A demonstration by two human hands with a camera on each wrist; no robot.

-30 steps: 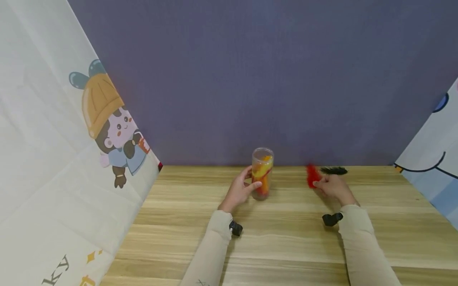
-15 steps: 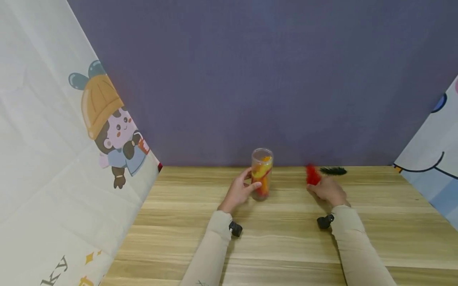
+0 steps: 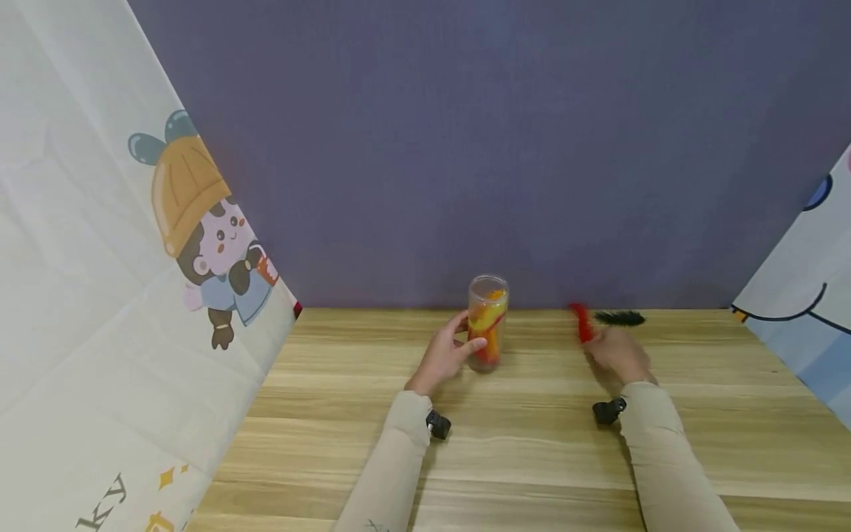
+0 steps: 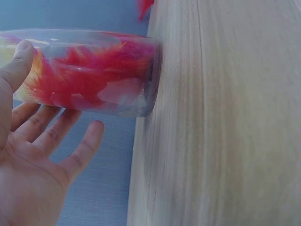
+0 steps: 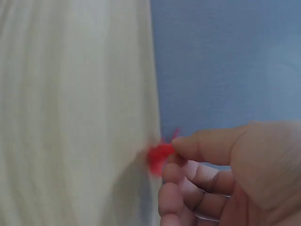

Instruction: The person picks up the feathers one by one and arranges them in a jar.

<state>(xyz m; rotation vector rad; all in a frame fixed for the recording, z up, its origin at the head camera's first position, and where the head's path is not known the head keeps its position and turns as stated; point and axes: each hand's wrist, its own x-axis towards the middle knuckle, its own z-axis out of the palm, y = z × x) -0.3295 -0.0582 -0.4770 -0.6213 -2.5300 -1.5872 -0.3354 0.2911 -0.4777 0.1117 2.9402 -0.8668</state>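
A clear cylindrical jar (image 3: 487,325) stands upright on the table, with red, orange and yellow feathers (image 4: 89,75) inside it. My left hand (image 3: 447,353) holds the jar from its left side, thumb on the near side and fingers behind. To the right, my right hand (image 3: 618,353) pinches a red feather (image 3: 582,324) between thumb and fingertips, low over the table's back edge. In the right wrist view the red feather looks blurred. Just behind the right hand lies a dark green feather (image 3: 620,318).
The wood-grain table (image 3: 532,458) ends at a grey-blue backdrop (image 3: 492,148). A white cloth with a cartoon figure (image 3: 213,244) hangs on the left, and another printed white cloth (image 3: 818,295) hangs on the right.
My right hand shifted slightly left and then a little back right, still pinching the red feather, which has turned and now looks narrower. The left hand and jar have stayed put.
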